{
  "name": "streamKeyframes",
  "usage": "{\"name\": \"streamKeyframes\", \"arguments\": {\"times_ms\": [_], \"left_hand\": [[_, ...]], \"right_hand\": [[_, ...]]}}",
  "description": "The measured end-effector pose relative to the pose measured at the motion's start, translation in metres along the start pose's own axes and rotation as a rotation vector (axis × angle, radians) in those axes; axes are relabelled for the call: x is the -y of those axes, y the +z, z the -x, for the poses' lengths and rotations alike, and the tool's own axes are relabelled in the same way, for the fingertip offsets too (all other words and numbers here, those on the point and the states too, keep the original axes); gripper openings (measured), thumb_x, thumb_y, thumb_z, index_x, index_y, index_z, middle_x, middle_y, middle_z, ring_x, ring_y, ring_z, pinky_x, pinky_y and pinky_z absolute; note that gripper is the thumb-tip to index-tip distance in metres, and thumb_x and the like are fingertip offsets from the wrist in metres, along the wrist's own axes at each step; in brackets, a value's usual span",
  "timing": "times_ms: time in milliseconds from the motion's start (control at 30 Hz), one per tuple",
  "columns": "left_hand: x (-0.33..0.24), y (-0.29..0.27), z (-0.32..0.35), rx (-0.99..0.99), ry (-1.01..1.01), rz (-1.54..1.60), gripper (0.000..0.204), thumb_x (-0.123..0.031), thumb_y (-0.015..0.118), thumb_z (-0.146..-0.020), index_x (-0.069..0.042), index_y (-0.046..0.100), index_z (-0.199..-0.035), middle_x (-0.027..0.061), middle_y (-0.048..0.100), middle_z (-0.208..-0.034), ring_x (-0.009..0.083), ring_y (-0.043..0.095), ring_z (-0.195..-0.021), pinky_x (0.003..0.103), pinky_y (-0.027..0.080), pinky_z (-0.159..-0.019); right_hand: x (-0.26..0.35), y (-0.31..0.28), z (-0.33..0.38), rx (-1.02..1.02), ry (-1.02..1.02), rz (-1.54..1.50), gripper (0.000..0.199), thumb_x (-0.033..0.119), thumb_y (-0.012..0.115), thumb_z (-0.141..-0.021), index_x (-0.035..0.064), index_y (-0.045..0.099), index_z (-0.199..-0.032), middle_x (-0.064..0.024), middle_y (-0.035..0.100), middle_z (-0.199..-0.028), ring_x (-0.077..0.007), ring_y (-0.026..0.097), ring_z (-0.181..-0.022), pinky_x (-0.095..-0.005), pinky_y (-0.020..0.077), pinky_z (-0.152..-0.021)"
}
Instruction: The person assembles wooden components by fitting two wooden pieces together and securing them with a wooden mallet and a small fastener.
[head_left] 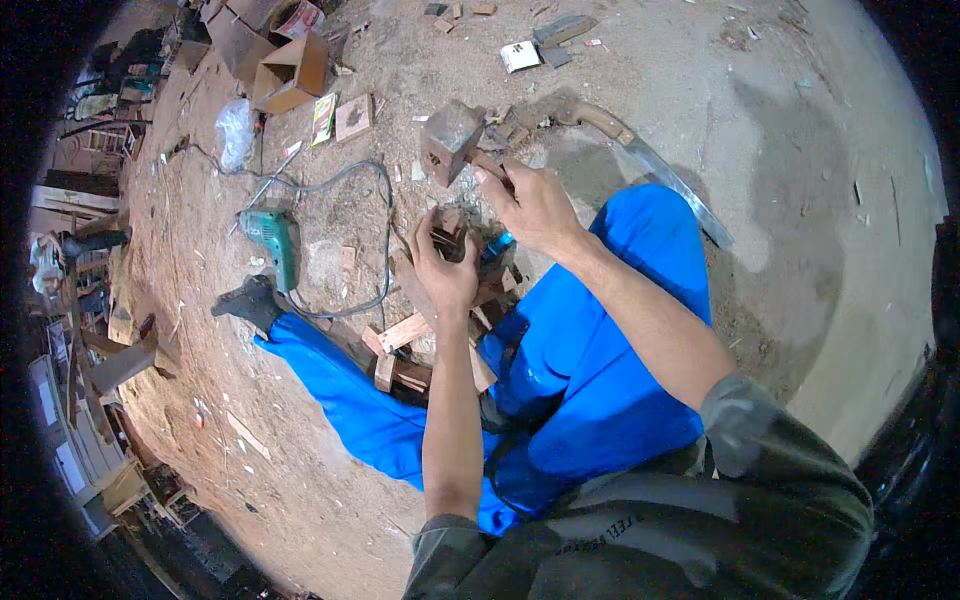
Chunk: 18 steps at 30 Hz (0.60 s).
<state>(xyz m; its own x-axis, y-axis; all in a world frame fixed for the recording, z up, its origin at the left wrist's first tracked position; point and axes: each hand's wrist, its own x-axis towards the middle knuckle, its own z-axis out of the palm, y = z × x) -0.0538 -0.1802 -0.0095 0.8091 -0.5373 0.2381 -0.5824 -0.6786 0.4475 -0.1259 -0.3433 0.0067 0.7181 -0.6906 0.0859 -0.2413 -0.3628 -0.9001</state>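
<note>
My right hand (540, 210) is closed round the short handle of a wooden mallet. The mallet's blocky, worn head (453, 138) is raised just beyond my left hand. My left hand (447, 265) has its fingers curled round a small brown wooden piece (447, 240), whose exact shape is hidden by the fingers. Close to its right side lies a bright blue object (497, 246), too covered to name. Below and around the left hand, between my legs, are several cut wood blocks (405, 331).
A green power drill (272, 240) lies to the left, its dark cord (384, 200) looping toward the wood. Beyond my right knee rests a saw (665, 175) with a wooden handle. Farther off are a cardboard box (290, 75), a clear plastic bag (236, 133) and scattered wood scraps.
</note>
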Motion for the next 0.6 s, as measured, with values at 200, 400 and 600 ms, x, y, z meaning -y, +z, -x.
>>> {"name": "streamKeyframes", "arguments": {"times_ms": [200, 400, 600], "left_hand": [[0.003, -0.009, 0.007, -0.019, -0.118, 0.096, 0.048, -0.027, 0.078, -0.088, -0.012, 0.065, -0.131, 0.0165, 0.067, -0.123, 0.0317, 0.066, -0.104, 0.043, 0.051, -0.091], [0.002, -0.009, 0.015, -0.111, -0.155, 0.294, 0.052, -0.027, 0.082, -0.084, -0.005, 0.063, -0.127, 0.0179, 0.067, -0.106, 0.0336, 0.065, -0.093, 0.044, 0.052, -0.085], [0.002, -0.012, 0.021, -0.178, -0.113, 0.089, 0.064, -0.027, 0.088, -0.075, -0.004, 0.058, -0.127, 0.0192, 0.066, -0.115, 0.0365, 0.063, -0.109, 0.045, 0.051, -0.093]], "right_hand": [[0.005, -0.001, 0.002, 0.103, -0.014, 0.011, 0.043, 0.037, 0.06, -0.1, -0.0046, 0.067, -0.097, -0.0266, 0.062, -0.07, -0.0415, 0.065, -0.066, -0.0461, 0.0467, -0.058], [0.023, -0.012, 0.027, 0.165, -0.09, -0.073, 0.04, 0.034, 0.06, -0.101, -0.005, 0.066, -0.098, -0.026, 0.06, -0.069, -0.0388, 0.063, -0.065, -0.0451, 0.0451, -0.059], [0.026, -0.012, 0.045, 0.259, -0.211, 0.03, 0.042, 0.034, 0.057, -0.102, -0.0048, 0.058, -0.086, -0.0288, 0.063, -0.068, -0.0479, 0.066, -0.067, -0.0536, 0.0495, -0.058]]}}
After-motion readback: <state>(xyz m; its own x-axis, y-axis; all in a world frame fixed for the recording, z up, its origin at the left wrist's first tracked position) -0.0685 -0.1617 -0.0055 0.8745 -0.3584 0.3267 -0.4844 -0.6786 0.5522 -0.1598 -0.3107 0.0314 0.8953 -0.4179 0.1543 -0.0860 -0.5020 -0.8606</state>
